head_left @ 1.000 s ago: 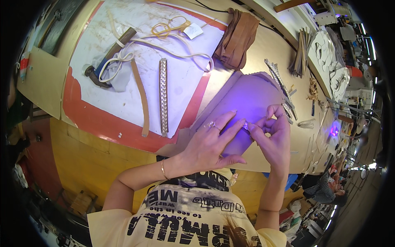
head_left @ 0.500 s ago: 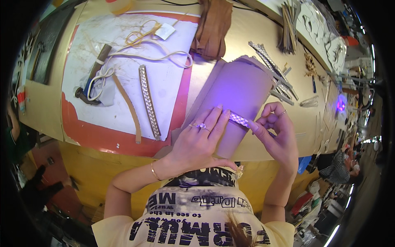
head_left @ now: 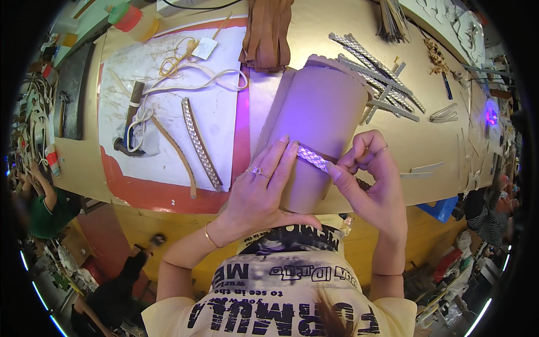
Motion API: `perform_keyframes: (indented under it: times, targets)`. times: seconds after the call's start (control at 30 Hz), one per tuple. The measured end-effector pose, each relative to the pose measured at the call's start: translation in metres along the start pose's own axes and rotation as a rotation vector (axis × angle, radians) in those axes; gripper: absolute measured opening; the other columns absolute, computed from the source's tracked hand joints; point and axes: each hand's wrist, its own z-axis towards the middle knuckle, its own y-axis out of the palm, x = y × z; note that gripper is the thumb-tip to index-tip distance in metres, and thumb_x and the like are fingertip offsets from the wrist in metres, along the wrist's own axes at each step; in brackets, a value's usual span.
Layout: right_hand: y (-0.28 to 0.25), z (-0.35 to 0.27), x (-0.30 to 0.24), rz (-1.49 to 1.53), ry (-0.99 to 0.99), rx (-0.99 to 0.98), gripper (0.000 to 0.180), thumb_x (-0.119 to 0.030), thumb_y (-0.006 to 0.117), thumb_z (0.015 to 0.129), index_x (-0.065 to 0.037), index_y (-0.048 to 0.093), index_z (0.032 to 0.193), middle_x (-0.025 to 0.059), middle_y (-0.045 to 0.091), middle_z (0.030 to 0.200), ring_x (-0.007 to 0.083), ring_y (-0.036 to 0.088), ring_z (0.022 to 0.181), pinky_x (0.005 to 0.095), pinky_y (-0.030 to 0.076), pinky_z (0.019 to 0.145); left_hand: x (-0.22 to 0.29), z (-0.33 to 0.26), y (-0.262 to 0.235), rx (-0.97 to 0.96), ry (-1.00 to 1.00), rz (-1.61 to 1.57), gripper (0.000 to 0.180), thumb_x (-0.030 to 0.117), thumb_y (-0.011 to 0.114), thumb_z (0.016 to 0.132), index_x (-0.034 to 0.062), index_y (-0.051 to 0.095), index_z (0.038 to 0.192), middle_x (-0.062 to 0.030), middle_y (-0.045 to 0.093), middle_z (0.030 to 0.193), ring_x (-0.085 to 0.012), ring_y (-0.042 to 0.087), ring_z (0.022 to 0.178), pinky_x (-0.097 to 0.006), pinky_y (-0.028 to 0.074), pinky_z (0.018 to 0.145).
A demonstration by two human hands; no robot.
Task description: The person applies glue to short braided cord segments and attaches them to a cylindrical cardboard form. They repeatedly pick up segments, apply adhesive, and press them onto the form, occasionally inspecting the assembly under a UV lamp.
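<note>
A silvery braided strap (head_left: 311, 159) lies across a brown cardboard roll (head_left: 317, 106), under purplish light. My left hand (head_left: 261, 180) rests flat on the near left side of the roll, its fingertips pressing at the strap's left end. At the strap's right end my right hand (head_left: 368, 182) pinches it between thumb and forefinger, the other fingers curled above. A dark brown backing edge shows along the strap. The part of it beneath my fingers is hidden.
Left of the roll, a white sheet (head_left: 219, 112) on a red board carries a hammer (head_left: 133, 115), cream cords (head_left: 196, 70), a brown strip (head_left: 178, 154) and another braided strap (head_left: 199, 143). Brown leather strips (head_left: 266, 33) lie behind. More braided straps (head_left: 382, 70) lie at far right.
The whole view has shifted and turned slightly. My left hand stays pressed on the roll, and my right hand keeps its pinch at the strap's right end.
</note>
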Motion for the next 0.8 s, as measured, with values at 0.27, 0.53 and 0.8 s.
perform_keyframes:
  times: [0.27,0.53,0.8]
  targets:
    - [-0.006,0.006,0.01,0.022,-0.014,-0.086,0.03,0.003,0.065,0.085,-0.006,0.04,0.098,-0.0007,0.051,0.076,0.006,0.047,0.072,0.0211,0.04,0.068,0.002,0.001,-0.001,-0.016,-0.003,0.038,0.117,0.076,0.068,0.058,-0.0093,0.04,0.134,-0.0226,0.045,0.135,-0.0335,0.051,0.12,-0.04,0.045,0.097]
    - [-0.006,0.005,0.013,0.054,0.007,-0.089,0.031,0.003,0.065,0.085,-0.007,0.039,0.098,-0.0001,0.051,0.076,0.0064,0.048,0.073,0.0216,0.041,0.069,0.01,-0.001,-0.007,0.137,0.045,0.101,0.109,0.077,0.062,0.065,-0.0053,0.044,0.133,-0.0216,0.045,0.138,-0.0356,0.045,0.127,-0.045,0.032,0.108]
    - [-0.012,0.006,0.014,-0.004,0.019,-0.11,0.031,-0.001,0.067,0.086,-0.005,0.04,0.102,0.0001,0.051,0.076,0.0063,0.048,0.072,0.0216,0.041,0.069,0.018,0.0,0.004,-0.044,0.03,-0.032,0.095,0.067,0.062,0.073,-0.0028,0.044,0.136,-0.0218,0.041,0.142,-0.0352,0.04,0.132,-0.047,0.029,0.11]
